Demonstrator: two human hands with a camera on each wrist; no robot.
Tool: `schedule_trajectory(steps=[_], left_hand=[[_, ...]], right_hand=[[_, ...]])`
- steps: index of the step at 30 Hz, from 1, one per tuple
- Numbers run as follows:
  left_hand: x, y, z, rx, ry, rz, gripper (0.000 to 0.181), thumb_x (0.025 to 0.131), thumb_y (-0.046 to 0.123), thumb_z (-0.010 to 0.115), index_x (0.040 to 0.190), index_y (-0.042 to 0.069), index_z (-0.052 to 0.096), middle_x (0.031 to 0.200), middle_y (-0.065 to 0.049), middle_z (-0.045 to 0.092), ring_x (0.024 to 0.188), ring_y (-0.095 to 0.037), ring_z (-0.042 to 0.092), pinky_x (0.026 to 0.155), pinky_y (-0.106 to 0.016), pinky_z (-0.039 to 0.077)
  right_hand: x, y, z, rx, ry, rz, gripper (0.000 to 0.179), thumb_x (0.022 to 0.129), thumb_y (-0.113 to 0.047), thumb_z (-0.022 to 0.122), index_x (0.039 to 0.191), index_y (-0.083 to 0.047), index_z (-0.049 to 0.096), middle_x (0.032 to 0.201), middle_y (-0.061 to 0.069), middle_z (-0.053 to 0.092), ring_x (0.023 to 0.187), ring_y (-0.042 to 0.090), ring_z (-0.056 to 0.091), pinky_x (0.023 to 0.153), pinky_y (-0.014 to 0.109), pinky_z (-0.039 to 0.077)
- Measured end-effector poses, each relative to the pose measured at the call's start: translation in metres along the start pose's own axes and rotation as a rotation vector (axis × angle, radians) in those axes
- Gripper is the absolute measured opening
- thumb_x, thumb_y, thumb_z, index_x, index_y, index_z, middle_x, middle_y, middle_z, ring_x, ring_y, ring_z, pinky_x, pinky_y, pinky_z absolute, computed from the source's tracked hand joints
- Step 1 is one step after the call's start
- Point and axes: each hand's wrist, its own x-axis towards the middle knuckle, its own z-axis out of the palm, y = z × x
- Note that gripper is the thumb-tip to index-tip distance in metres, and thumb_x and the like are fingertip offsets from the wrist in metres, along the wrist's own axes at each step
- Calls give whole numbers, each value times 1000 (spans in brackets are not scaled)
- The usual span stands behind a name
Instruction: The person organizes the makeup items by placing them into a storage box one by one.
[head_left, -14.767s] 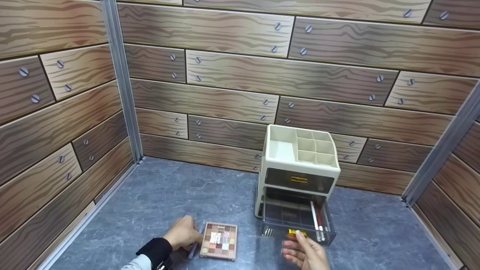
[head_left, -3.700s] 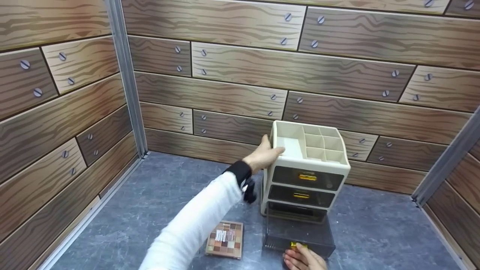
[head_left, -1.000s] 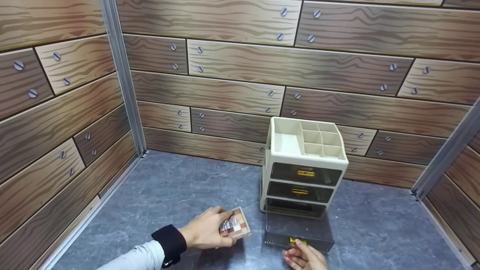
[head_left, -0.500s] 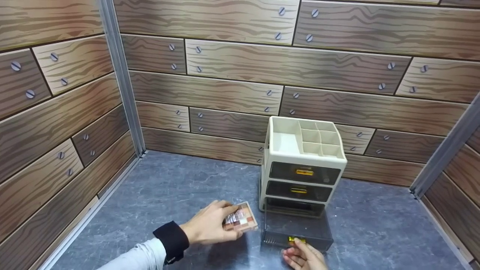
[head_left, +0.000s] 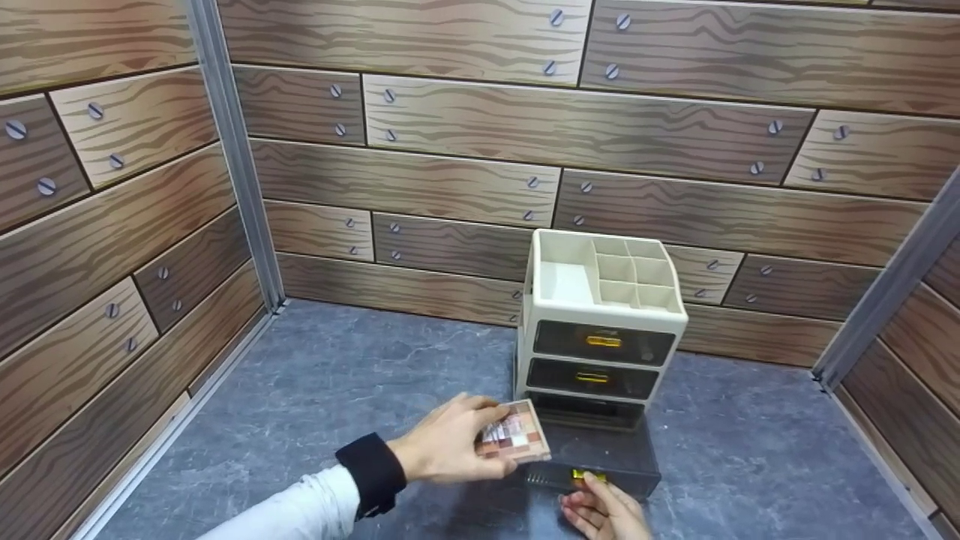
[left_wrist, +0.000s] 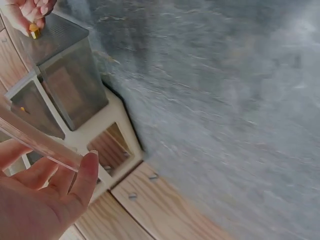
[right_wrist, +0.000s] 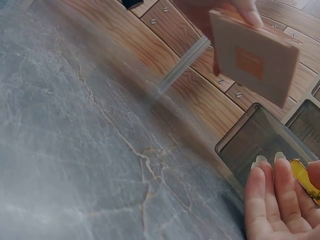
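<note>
My left hand [head_left: 450,444] grips an eyeshadow palette [head_left: 519,435] by its edges, raised above the table and tilted. The palette's far corner overlaps the left side of the pulled-out bottom drawer [head_left: 607,448] in the head view. Its plain pink underside [right_wrist: 277,70] faces the right wrist view. With thumb and fingers, my right hand [head_left: 609,511] pinches the drawer's gold handle [head_left: 588,475]. This smoky clear drawer extends from a cream desktop organizer [head_left: 609,313]. No contents can be made out in the drawer.
Above the open drawer, the middle drawer [head_left: 592,381] and top drawer [head_left: 604,343] are closed. The organizer's top has several compartments. Wood-print walls [head_left: 420,180] with metal corner posts [head_left: 238,157] enclose the grey marbled table [head_left: 360,360].
The middle drawer, earlier out with slim sticks inside, is closed; the bottom one is out. My left hand left the organizer's side, lifted the palette and carried it right. The right hand stays at the handle.
</note>
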Motion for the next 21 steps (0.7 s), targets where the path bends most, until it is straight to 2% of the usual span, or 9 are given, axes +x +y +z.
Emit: schedule_trajectory(steps=[8, 21], left_hand=[[21, 19, 8, 28, -7, 78, 85, 85, 68, 66, 151, 15, 57, 148, -10, 60, 128, -24, 58, 110, -45, 50], [47, 33, 17, 13, -5, 79, 84, 85, 68, 67, 149, 15, 59, 150, -11, 59, 132, -25, 56, 109, -42, 52]], right_hand=[[-1, 1, 0, -2, -14, -15, 27, 109, -20, 55, 91, -10, 73, 75, 1, 73, 79, 17, 77, 83, 31, 65], [-1, 1, -3, -10, -69, -2, 27, 110, -23, 53, 95, -10, 72, 80, 5, 74, 83, 19, 76, 88, 33, 64]])
